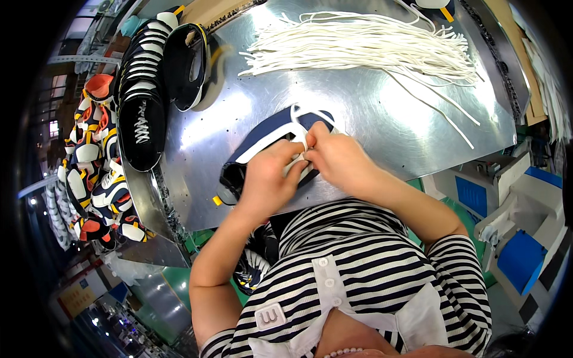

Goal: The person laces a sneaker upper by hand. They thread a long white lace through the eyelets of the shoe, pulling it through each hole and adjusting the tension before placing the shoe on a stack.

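Observation:
A navy and white shoe upper [258,138] lies on the metal table in front of me, with a small yellow tab at its lower left end. A white shoelace [296,111] loops over its far end and runs down between my fingers. My left hand [271,173] pinches the lace over the middle of the upper. My right hand [340,160] meets it from the other side, thumb and fingers closed on the lace too. The fingertips of both hands nearly touch. Much of the upper's opening and the exact path of the lace are hidden beneath my hands.
A bundle of white laces [358,45] spreads across the far side of the metal table [412,134]. Nested shoe uppers [142,89] line its left edge, beside a black upper [184,68]. More uppers [98,170] are piled further left; grey equipment with blue panels [520,260] stands right.

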A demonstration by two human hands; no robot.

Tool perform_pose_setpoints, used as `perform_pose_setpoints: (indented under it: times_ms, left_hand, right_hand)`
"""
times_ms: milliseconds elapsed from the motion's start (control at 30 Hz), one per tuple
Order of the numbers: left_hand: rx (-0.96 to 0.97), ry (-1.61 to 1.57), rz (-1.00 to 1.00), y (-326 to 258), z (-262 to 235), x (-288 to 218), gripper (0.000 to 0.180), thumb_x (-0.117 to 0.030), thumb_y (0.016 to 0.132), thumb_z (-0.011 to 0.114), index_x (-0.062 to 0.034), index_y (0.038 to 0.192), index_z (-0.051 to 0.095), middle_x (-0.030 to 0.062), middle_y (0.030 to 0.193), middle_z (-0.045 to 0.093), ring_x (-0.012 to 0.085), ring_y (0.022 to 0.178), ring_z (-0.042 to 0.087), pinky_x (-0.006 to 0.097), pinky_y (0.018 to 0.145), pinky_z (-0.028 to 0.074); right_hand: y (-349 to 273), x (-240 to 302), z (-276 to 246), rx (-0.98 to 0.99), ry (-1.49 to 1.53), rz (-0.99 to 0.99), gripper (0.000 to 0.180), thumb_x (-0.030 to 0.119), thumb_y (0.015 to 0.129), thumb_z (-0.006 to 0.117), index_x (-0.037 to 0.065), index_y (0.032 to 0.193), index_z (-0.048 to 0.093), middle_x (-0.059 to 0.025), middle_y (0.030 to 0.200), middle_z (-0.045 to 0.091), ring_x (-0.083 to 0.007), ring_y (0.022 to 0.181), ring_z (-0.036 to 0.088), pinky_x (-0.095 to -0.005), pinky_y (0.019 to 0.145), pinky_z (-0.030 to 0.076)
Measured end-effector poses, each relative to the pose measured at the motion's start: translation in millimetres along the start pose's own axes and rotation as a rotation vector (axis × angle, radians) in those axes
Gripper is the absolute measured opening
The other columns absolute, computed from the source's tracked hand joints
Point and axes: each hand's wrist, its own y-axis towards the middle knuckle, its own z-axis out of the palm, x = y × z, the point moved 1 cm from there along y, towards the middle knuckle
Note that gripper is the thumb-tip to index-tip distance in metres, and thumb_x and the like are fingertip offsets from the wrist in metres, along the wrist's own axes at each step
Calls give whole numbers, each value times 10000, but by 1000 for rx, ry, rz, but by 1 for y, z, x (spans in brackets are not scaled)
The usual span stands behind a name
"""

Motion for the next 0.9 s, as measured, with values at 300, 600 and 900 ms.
perform_pose_setpoints:
  times_ms: [300,600,900]
  left_hand:
    - [-182,259,86,-25,-14,11,203,-5,801,695,-31,994,635,128,818,636,330,703,625,393,614,488]
    - [40,-127,-131,-42,-29,24,276,-243,924,649,-37,1108,649,122,979,681,265,888,660,338,781,510]
    - [170,-770,-747,-24,-23,40,212,-192,860,719,-51,1019,715,74,974,709,166,869,645,298,790,499]
  right_hand:
    - [-33,-9,-60,29,111,-159,200,198,912,628,45,1040,647,-140,805,682,-306,721,671,-353,649,516]
    - [17,-4,-38,-177,469,-20,547,248,784,822,56,1186,504,-103,1017,648,-144,828,579,-277,701,479]
    - [17,-14,4,-307,570,-85,540,193,788,820,50,1191,491,-68,911,661,-116,767,591,-241,672,465]
